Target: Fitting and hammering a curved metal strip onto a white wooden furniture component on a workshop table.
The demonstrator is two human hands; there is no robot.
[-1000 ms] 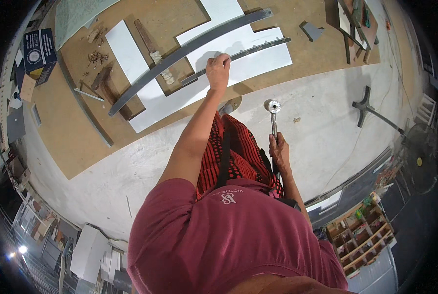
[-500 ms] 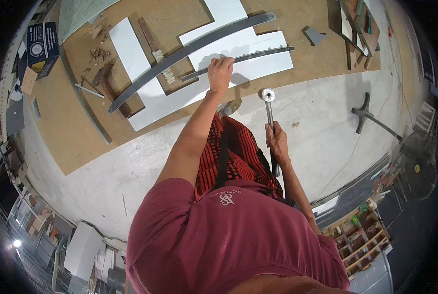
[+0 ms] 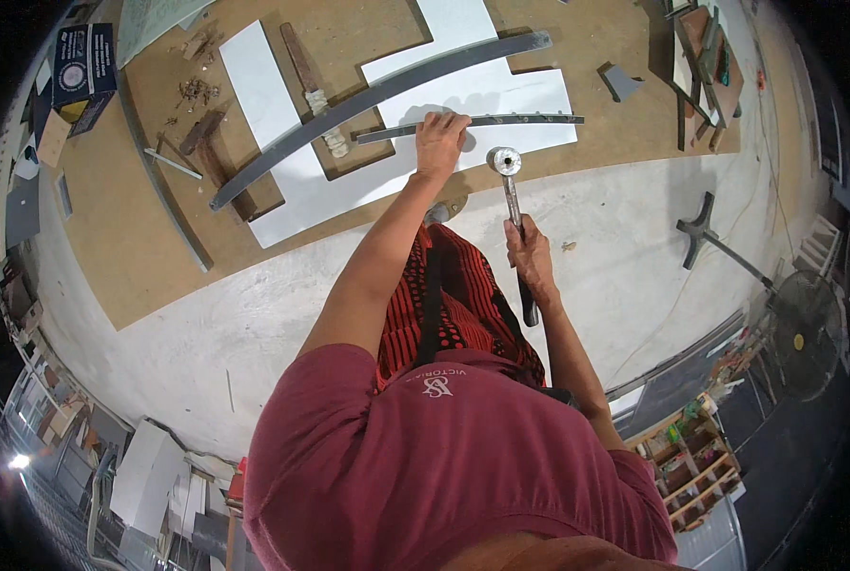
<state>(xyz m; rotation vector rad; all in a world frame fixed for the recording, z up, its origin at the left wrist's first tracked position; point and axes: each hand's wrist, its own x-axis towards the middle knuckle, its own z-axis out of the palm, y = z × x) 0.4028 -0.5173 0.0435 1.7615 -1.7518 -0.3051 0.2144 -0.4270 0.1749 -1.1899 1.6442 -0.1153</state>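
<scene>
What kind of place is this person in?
It looks like a workshop, though I can't be sure. The right hand holds a metal tool with a round head, scrap pieces lie heaped together, and there's a wooden rack with little compartments.

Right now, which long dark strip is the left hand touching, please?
The thin, knobbed strip under the left hand; the broad strip and far-left strip lie untouched.

Left hand [image 3: 441, 145] covers a stretch of the dark strip [image 3: 520, 121] | right hand [image 3: 531, 255] hides part of the metal tool [image 3: 512, 197] | white panel [image 3: 256, 81] runs out of view up top | bumps [image 3: 543, 118] on strip too tiny for me
</scene>
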